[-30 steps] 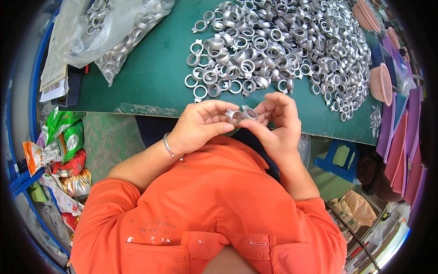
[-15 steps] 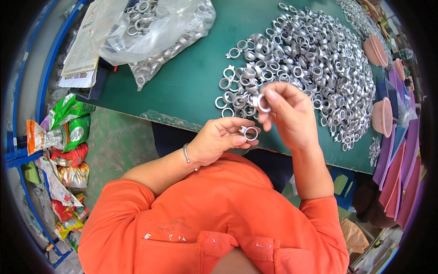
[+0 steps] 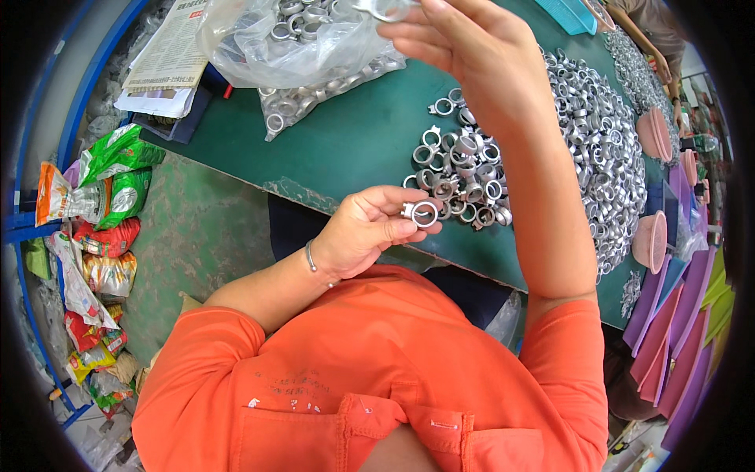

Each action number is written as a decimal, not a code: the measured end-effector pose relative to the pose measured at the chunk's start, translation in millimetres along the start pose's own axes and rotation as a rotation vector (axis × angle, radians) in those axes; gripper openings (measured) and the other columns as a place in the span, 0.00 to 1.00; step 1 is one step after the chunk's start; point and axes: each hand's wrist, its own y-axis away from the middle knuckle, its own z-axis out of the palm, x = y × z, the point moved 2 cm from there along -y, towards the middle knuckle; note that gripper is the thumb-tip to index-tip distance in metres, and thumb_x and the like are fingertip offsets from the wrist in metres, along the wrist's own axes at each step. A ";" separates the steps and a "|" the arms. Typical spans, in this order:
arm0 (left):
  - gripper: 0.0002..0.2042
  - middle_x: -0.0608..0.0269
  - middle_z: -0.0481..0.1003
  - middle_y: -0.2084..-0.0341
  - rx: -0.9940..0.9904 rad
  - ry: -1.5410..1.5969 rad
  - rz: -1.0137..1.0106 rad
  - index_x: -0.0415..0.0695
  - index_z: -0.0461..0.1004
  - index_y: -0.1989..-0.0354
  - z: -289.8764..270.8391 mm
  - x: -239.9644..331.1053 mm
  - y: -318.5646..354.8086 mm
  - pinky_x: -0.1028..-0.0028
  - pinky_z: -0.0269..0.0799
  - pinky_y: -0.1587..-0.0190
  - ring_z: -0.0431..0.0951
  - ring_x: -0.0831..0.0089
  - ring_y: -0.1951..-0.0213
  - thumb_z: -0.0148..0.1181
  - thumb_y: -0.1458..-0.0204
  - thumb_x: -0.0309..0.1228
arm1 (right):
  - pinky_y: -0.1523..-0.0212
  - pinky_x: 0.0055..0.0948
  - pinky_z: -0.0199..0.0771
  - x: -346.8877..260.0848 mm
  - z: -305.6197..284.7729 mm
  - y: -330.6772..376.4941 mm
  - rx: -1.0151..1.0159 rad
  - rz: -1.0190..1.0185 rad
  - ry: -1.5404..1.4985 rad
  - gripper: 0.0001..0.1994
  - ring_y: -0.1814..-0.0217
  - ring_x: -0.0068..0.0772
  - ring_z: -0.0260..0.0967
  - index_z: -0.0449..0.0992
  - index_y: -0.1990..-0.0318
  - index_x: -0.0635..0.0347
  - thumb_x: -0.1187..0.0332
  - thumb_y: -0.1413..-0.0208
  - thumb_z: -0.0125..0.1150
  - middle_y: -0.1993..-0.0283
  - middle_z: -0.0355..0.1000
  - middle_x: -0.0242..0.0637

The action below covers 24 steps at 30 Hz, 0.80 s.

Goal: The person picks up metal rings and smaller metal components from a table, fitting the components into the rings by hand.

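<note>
Between the thumb and fingers of my left hand [image 3: 363, 230] is a silver metal ring [image 3: 414, 212] with a small lug on its side, held above the table's near edge. My right hand [image 3: 491, 59] reaches up and away, pinching another metal ring [image 3: 387, 11] at the top of the picture, by a clear plastic bag [image 3: 244, 63]. Similar rings show inside the bag, in its open mouth and through its side. A large heap of loose rings [image 3: 602, 149] spreads over the green table [image 3: 346, 153], partly hidden behind my right forearm.
Pink baskets [image 3: 650, 242] line the table's right side, with a turquoise basket [image 3: 566, 14] at the far end. Newspaper [image 3: 169, 51] lies left of the bag. Colourful packets [image 3: 110, 236] fill the left shelf. Another person's arm [image 3: 641, 35] shows at the far right.
My right hand has moved from beside my left hand, up and away to the bag, carrying its ring. My left hand keeps its ring in nearly the same place. The view has shifted slightly.
</note>
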 end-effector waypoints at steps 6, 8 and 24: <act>0.15 0.46 0.72 0.49 0.008 -0.010 0.016 0.38 0.68 0.47 -7.6 5.6 2.1 0.72 0.77 0.51 0.78 0.61 0.51 0.55 0.42 0.24 | 0.58 0.26 0.78 16.4 -16.9 15.4 0.111 -0.091 0.135 0.13 0.58 0.33 0.77 0.72 0.51 0.73 0.72 0.38 0.50 0.57 0.76 0.46; 0.15 0.46 0.72 0.48 -0.017 0.039 0.001 0.38 0.68 0.46 -8.3 6.3 0.3 0.72 0.77 0.50 0.77 0.62 0.51 0.53 0.40 0.26 | 0.62 0.23 0.76 16.3 -34.4 44.9 0.140 -0.062 0.290 0.12 0.57 0.29 0.76 0.72 0.50 0.70 0.74 0.38 0.49 0.55 0.76 0.44; 0.15 0.45 0.69 0.45 -0.090 0.011 -0.031 0.37 0.70 0.45 10.8 -6.0 -22.0 0.68 0.74 0.45 0.71 0.53 0.43 0.52 0.40 0.24 | 0.64 0.28 0.71 65.9 -82.0 204.7 0.272 -0.189 1.134 0.09 0.62 0.37 0.70 0.75 0.64 0.67 0.85 0.54 0.63 0.54 0.68 0.45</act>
